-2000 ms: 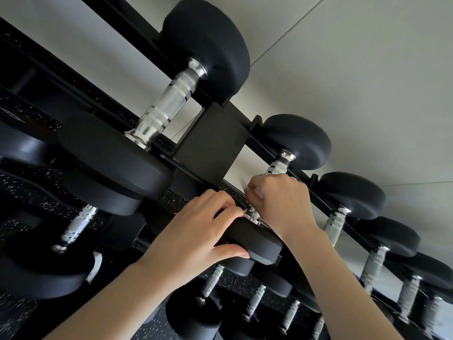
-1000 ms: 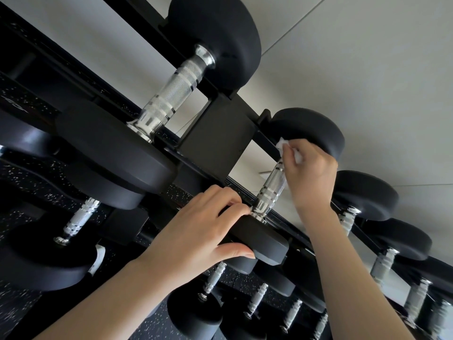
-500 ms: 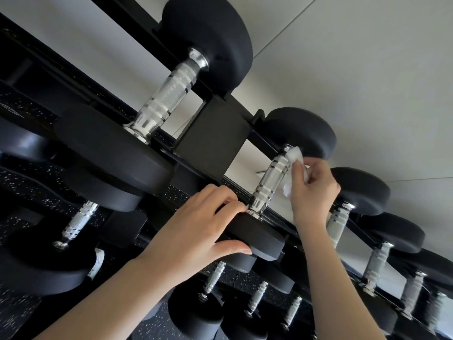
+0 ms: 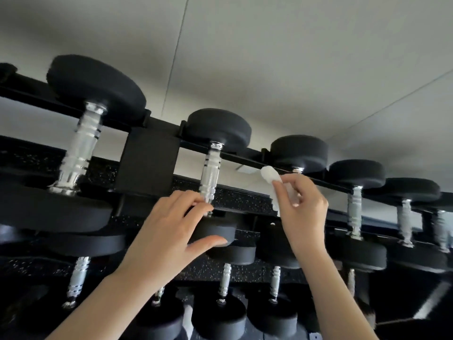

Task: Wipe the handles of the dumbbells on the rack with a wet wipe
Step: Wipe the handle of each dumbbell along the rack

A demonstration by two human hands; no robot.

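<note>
Step, prob.: wrap crumpled white wet wipe [image 4: 270, 176] fully round nearest chrome dumbbell handle [image 4: 297, 170], mostly hidden at 12 o'clock of R hand [image 4: 302, 209], then stroke full length. R hand pinches wipe thumb-to-fingers, wrist up. L hand [image 4: 169, 227] grips black rubber dumbbell head [image 4: 213, 233] at 9 o'clock, thumb under.

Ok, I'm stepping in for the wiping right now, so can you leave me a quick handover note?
Left grip holds the near head of the top-row dumbbell just right of the rack post.
Right grip pinches the wipe, off its handle, beside the next dumbbell.
Done: that handle wiped just now.
Left: the next handle and those further right; lower rows, cannot tell.
</note>
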